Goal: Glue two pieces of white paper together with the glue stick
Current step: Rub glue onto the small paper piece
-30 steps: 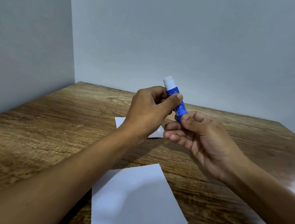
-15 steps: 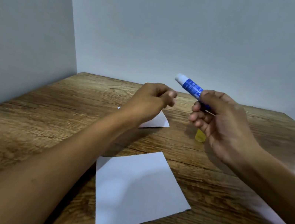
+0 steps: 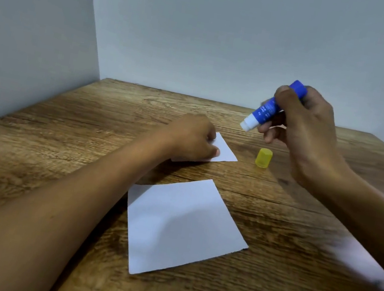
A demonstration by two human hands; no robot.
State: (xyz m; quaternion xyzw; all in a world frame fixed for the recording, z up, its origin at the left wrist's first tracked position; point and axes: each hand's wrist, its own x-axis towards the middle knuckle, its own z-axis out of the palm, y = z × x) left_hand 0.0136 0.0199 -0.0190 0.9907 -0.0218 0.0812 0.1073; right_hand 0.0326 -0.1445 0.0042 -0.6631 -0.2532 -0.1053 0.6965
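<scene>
My right hand [image 3: 299,133] grips a blue glue stick [image 3: 266,111] above the table, uncapped, its white tip tilted down and to the left. The yellow cap [image 3: 263,158] stands on the wood just below it. My left hand [image 3: 191,140] rests with curled fingers on a small white paper [image 3: 226,152] and covers most of it. A larger white paper [image 3: 180,224] lies flat nearer to me, touched by neither hand.
The wooden table [image 3: 29,169] sits in a corner, with grey walls at the left and at the back. A blurred white patch [image 3: 357,259] shows under my right forearm at the right edge.
My right hand has turned the glue stick so that its white tip points down instead of up. My left hand has dropped onto the small paper.
</scene>
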